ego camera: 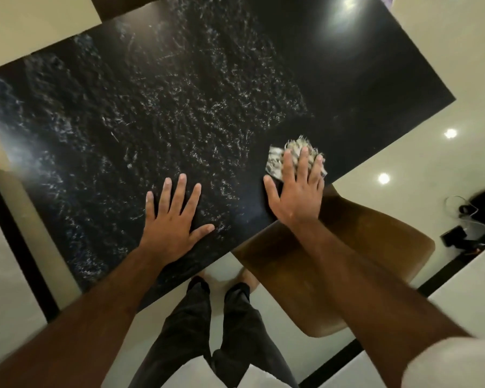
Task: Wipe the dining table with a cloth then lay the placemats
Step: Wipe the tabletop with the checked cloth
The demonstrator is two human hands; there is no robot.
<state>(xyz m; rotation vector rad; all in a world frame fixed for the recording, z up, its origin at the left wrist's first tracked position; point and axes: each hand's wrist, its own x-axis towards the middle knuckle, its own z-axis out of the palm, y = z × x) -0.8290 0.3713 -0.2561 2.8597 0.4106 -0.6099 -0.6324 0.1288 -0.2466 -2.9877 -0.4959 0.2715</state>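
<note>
My right forearm point(361, 275) crosses the brown chair point(347, 247). Its right hand point(294, 197) presses a crumpled cloth point(275, 161) with flat fingers at the dining table point(151, 107) edge, probably mid-wipe. My left hand point(174, 219), splayed flat and holding nothing, braces me. No placemats visible.

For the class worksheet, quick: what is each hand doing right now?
Left hand: open, flat on the black dining table, holding nothing.
Right hand: open, pressing the cloth against the table near its edge.
</note>
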